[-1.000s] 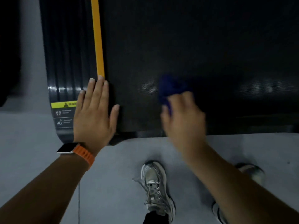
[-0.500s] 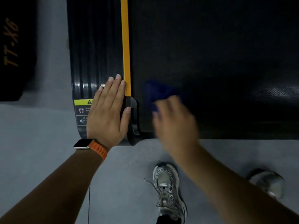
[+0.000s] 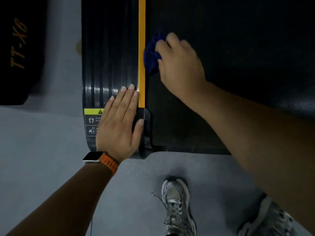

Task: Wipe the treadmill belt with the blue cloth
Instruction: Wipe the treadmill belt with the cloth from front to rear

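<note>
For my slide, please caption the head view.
Right hand wipes treadmill belt with blue cloth beside yellow stripe; left hand rests flat on side rail.

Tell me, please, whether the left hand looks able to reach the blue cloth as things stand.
Probably yes. The left hand lies flat on the side rail, and the blue cloth sits on the belt just across the yellow stripe. Nothing stands between them, though the right hand covers much of it.

two hands [image 3: 119,126], two shoes [image 3: 177,206], one cloth [image 3: 150,58]
</note>
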Demonstrator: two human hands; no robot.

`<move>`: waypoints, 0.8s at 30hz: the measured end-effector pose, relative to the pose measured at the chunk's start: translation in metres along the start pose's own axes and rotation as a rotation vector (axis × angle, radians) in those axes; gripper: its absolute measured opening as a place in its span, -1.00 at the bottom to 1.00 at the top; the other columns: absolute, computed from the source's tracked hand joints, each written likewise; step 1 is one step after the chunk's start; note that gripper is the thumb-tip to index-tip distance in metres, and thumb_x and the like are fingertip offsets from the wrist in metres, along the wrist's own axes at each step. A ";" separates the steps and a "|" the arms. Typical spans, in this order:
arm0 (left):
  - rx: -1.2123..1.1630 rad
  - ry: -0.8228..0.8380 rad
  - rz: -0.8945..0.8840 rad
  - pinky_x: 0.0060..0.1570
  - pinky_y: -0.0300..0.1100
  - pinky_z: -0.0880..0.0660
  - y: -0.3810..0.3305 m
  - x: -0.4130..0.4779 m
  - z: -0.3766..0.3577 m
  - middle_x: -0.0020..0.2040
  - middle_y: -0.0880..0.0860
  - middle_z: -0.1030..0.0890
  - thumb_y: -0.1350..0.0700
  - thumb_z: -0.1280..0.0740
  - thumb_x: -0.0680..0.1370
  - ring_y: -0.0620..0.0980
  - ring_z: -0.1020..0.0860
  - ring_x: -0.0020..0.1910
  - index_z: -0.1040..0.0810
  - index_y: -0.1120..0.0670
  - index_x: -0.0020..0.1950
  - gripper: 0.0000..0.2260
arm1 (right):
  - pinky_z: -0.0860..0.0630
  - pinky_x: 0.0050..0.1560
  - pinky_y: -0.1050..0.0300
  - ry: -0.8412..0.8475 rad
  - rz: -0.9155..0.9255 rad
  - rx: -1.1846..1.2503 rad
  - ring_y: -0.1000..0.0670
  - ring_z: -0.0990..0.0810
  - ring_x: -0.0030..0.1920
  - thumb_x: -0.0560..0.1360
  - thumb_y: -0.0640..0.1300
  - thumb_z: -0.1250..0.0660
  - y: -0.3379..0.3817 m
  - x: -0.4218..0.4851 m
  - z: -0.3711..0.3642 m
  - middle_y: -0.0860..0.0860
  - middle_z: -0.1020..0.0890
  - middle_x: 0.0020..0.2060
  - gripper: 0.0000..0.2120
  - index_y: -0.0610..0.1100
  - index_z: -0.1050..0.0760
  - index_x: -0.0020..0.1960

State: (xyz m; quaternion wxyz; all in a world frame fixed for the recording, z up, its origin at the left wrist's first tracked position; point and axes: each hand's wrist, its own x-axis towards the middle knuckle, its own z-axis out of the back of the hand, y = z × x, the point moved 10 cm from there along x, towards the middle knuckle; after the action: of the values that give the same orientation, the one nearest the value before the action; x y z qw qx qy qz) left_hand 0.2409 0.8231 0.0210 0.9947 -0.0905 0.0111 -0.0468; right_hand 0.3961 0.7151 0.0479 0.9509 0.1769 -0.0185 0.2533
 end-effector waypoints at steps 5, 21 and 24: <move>0.022 0.015 -0.005 0.62 0.12 -0.05 0.000 -0.002 -0.001 0.66 0.15 -0.13 -0.07 -0.05 0.66 0.08 -0.10 0.66 -0.15 0.20 0.65 -0.40 | -0.51 -0.14 0.03 0.198 0.213 0.071 -0.12 -0.45 -0.05 0.46 -0.19 -0.35 0.049 -0.115 -0.012 -0.11 -0.47 0.01 -0.74 -0.11 -0.41 0.12; 0.049 0.050 0.012 0.62 0.13 -0.04 0.000 0.000 -0.003 0.66 0.15 -0.13 -0.08 -0.05 0.64 0.09 -0.09 0.66 -0.12 0.19 0.65 -0.38 | -0.51 -0.18 0.07 0.298 0.236 0.130 -0.11 -0.47 -0.04 0.42 -0.17 -0.42 0.030 -0.134 -0.005 -0.08 -0.47 0.03 -0.68 -0.09 -0.43 0.13; 0.049 0.046 0.012 0.62 0.13 -0.04 0.001 0.000 -0.002 0.67 0.15 -0.12 -0.08 -0.05 0.64 0.09 -0.08 0.66 -0.10 0.18 0.65 -0.38 | -0.51 -0.29 0.06 0.353 0.388 0.138 -0.11 -0.45 -0.07 0.37 -0.20 -0.44 0.027 -0.144 -0.008 -0.07 -0.46 -0.01 -0.67 -0.08 -0.44 0.09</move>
State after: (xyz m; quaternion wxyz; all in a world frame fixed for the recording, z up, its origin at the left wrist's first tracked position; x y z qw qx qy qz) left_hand 0.2409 0.8232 0.0185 0.9964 -0.0647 0.0336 -0.0430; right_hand 0.2574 0.6709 0.0315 0.8587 0.1875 0.1315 0.4585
